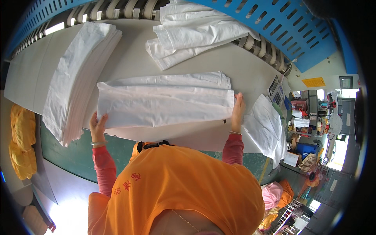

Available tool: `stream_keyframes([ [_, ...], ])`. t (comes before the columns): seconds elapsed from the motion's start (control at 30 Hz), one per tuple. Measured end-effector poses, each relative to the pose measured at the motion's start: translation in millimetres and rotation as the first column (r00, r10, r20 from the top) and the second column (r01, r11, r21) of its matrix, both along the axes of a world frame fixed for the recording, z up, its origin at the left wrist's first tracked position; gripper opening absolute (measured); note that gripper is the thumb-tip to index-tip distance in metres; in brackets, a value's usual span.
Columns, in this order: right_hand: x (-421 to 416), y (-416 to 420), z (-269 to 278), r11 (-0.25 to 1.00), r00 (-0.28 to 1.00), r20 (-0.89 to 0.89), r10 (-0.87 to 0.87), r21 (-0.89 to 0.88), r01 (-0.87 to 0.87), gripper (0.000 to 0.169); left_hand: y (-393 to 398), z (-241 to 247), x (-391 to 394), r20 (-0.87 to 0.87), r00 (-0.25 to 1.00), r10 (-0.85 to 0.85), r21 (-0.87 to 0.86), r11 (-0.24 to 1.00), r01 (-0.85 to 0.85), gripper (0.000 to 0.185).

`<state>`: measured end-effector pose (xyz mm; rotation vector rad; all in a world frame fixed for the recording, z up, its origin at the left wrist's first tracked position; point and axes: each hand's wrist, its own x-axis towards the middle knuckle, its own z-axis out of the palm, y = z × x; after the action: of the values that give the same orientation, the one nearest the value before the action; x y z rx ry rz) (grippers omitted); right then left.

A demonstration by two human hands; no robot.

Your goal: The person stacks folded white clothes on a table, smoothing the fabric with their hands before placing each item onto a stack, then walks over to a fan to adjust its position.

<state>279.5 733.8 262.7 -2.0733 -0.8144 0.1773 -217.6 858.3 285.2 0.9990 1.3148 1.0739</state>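
A long white cloth, folded into a strip, lies crosswise on the pale table before me. My left hand grips its lower left corner, thumb on top and fingers at the edge. At the other end, my right hand holds the short right edge with the fingers pointing away from me. The far layer of the cloth shows beyond the upper fold and is slightly wrinkled. Left of it stands a tall stack of folded white cloths, its near end reaching over the table edge.
Loosely gathered white fabric comes off a belted roller machine under a slotted blue guard. A crumpled white cloth hangs over the right edge, near a calculator. Yellow bundles lie at far left.
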Motion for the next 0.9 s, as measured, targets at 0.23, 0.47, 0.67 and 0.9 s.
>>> stream_keyframes([
  [0.23, -27, -26, -1, 0.948, 0.994, 0.099, 0.053, -0.317, -0.019, 0.048, -18, -33, -20, -0.215, 0.972, -0.092, -0.179, 0.982, 0.054, 0.017],
  [0.47, 36, -48, 65, 0.994, 0.976, 0.215, 0.020, -0.109, 0.004, 0.035, -5, 37, 38, -0.048, 0.895, -0.443, -0.185, 0.885, 0.428, 0.028],
  [0.67, 241, -276, 142, 0.754, 0.504, 0.821, -0.267, -0.147, 0.640, 0.045, 25, 18, 117, 0.183, 0.513, -0.838, -0.077, 0.508, 0.858, 0.051],
  [0.9, 233, -241, 142, 0.767, 0.354, 0.881, -0.313, 0.015, 0.642, 0.037, 112, -18, 223, 0.311, 0.900, -0.306, -0.385, 0.825, 0.414, 0.045],
])
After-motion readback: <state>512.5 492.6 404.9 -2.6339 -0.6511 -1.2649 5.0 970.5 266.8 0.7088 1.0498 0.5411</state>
